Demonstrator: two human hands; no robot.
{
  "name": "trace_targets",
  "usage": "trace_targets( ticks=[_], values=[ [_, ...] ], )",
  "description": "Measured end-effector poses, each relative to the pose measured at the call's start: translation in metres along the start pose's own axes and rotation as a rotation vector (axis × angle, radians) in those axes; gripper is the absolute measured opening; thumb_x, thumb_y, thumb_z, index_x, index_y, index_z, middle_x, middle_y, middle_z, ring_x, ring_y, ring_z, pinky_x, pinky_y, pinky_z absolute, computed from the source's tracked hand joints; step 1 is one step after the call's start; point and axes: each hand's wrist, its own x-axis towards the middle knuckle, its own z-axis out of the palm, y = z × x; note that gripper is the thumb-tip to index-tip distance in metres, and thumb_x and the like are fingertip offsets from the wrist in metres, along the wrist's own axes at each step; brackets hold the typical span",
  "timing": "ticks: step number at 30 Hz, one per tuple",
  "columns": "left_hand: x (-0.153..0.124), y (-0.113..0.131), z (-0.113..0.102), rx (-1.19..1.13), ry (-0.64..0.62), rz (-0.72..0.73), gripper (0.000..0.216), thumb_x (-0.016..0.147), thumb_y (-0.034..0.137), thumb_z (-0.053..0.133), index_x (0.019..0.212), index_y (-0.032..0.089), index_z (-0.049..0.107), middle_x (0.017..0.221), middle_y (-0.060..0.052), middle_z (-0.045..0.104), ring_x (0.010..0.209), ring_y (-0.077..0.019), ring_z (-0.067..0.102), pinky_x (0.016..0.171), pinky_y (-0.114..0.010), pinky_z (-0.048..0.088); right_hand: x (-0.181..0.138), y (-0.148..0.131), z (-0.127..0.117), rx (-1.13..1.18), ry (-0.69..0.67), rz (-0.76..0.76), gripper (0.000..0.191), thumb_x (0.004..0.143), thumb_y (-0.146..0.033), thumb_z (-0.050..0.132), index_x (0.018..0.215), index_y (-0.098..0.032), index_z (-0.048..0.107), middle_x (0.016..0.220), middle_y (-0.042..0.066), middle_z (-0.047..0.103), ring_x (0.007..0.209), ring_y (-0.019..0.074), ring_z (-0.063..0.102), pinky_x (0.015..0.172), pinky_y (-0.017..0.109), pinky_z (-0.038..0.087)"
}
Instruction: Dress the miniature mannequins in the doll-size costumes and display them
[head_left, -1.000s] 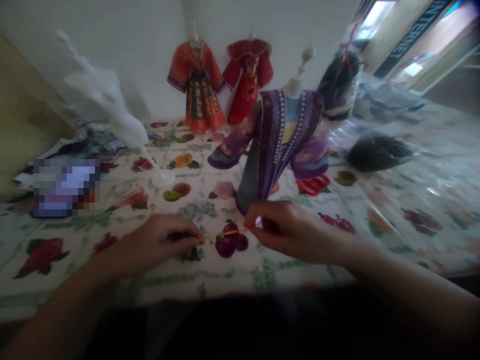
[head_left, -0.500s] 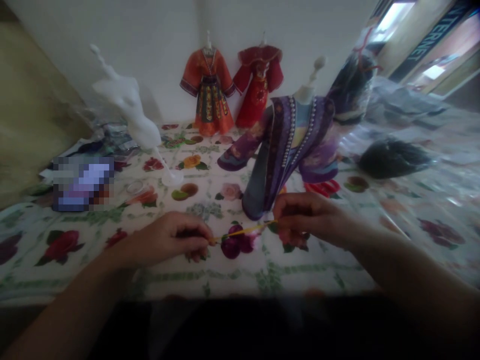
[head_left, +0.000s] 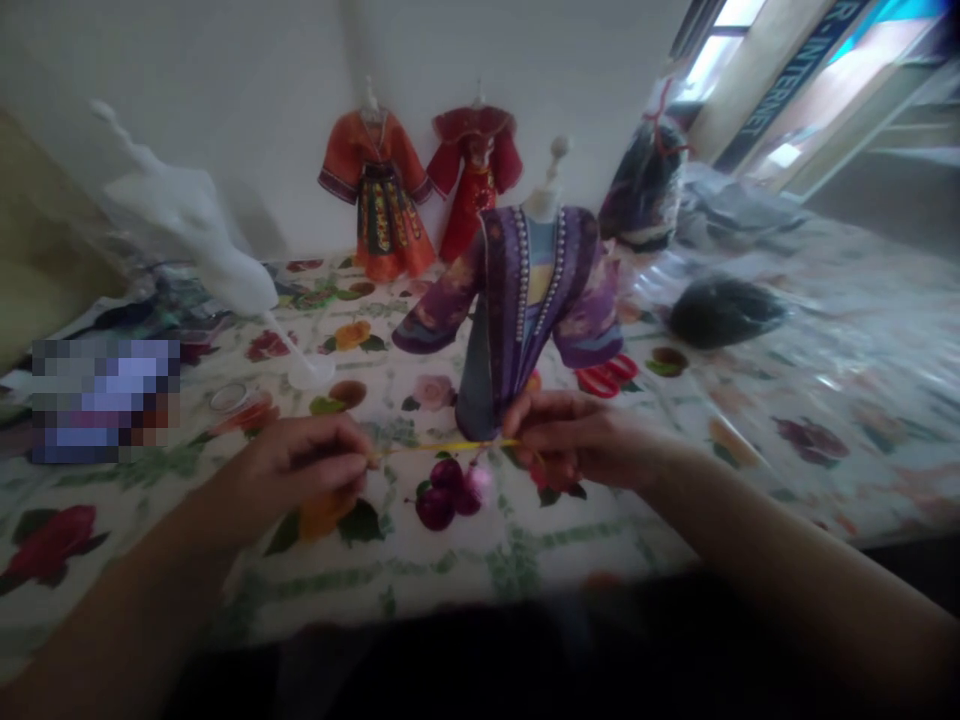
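A thin yellow ribbon-like strip (head_left: 446, 446) stretches almost level between my hands, just above the tablecloth; its exact kind is hard to tell. My left hand (head_left: 319, 460) pinches the left end between thumb and fingers. Closed on the right end is my right hand (head_left: 574, 435), close to the hem of a purple robe. That robe (head_left: 502, 290), with pearl-like beaded edges and wide sleeves, hangs on a small white mannequin (head_left: 544, 200) directly in front. Its lower right part is partly behind my right hand.
A bare white mannequin (head_left: 191, 225) leans at left. An orange dress (head_left: 382, 200) and a red dress (head_left: 472, 180) stand against the wall. Dark bundles (head_left: 727, 310) and clear plastic lie at right. A white ring (head_left: 227, 398) and a pixelated object (head_left: 105, 400) rest at left.
The view has swung right, so everything sits further left in it. My hands are slightly farther apart, and the yellow strip is more level and shows more length.
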Motion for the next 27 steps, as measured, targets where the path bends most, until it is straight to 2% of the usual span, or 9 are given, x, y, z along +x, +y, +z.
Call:
trace_targets(
  ticks=[3,6,9,13,17,23,27],
  values=[
    [0.001,-0.005,0.000,-0.018,0.023,-0.003,0.015,0.092,0.034,0.063,0.087,0.020,0.067,0.070,0.000,0.066,0.064,-0.0121,0.063,0.059,-0.021,0.051,0.002,0.008,-0.005,0.101,-0.038,-0.049,0.016,0.081,-0.023,0.078,0.093,-0.017,0.070,0.079,-0.001,0.072,0.050,0.0035,0.060,0.046,0.012,0.049],
    [0.001,-0.003,0.000,0.000,0.025,0.005,0.015,0.093,0.035,0.063,0.087,0.022,0.068,0.071,0.001,0.066,0.065,-0.0112,0.062,0.059,-0.020,0.050,0.002,0.013,-0.008,0.099,-0.050,-0.067,0.015,0.081,-0.023,0.078,0.093,-0.018,0.070,0.080,-0.001,0.072,0.050,0.0040,0.061,0.045,0.012,0.049],
    [-0.001,0.005,0.002,0.001,0.045,-0.004,0.013,0.093,0.034,0.064,0.087,0.024,0.068,0.072,0.002,0.066,0.066,-0.0099,0.063,0.060,-0.018,0.050,0.001,0.012,-0.007,-0.004,-0.014,-0.060,0.022,0.079,-0.026,0.079,0.097,-0.018,0.070,0.080,-0.002,0.071,0.048,0.0040,0.059,0.042,0.013,0.047],
    [-0.004,0.016,0.007,-0.003,0.068,-0.011,0.010,0.092,0.033,0.065,0.088,0.024,0.068,0.072,0.003,0.065,0.066,-0.0094,0.062,0.061,-0.018,0.049,-0.002,0.005,0.005,-0.308,0.079,-0.106,0.029,0.082,-0.029,0.077,0.107,-0.018,0.069,0.078,-0.003,0.068,0.051,0.0042,0.057,0.042,0.014,0.043],
    [-0.002,0.019,0.011,-0.011,0.110,0.073,0.011,0.092,0.028,0.063,0.084,0.022,0.067,0.066,0.003,0.064,0.065,-0.0097,0.061,0.065,-0.020,0.048,-0.005,0.002,0.014,-0.557,0.136,-0.134,0.022,0.088,-0.035,0.071,0.098,-0.017,0.070,0.060,-0.005,0.060,0.046,0.0045,0.049,0.041,0.015,0.038],
    [0.007,0.020,0.016,-0.027,0.114,0.155,0.012,0.089,0.021,0.062,0.079,0.021,0.068,0.080,0.000,0.065,0.076,-0.0118,0.061,0.072,-0.022,0.048,-0.011,-0.001,0.018,-0.625,0.180,-0.136,0.020,0.090,-0.036,0.067,0.092,-0.016,0.066,0.059,-0.004,0.060,0.043,0.0048,0.048,0.039,0.016,0.038],
    [0.012,0.027,0.029,-0.285,0.152,0.103,0.011,0.079,0.018,0.067,0.068,0.018,0.068,0.085,-0.002,0.068,0.075,-0.0126,0.064,0.067,-0.020,0.051,-0.012,0.000,0.014,-0.568,0.145,-0.209,0.024,0.090,-0.040,0.067,0.091,-0.016,0.065,0.061,-0.003,0.061,0.045,0.0049,0.049,0.040,0.017,0.037]
  ],
)
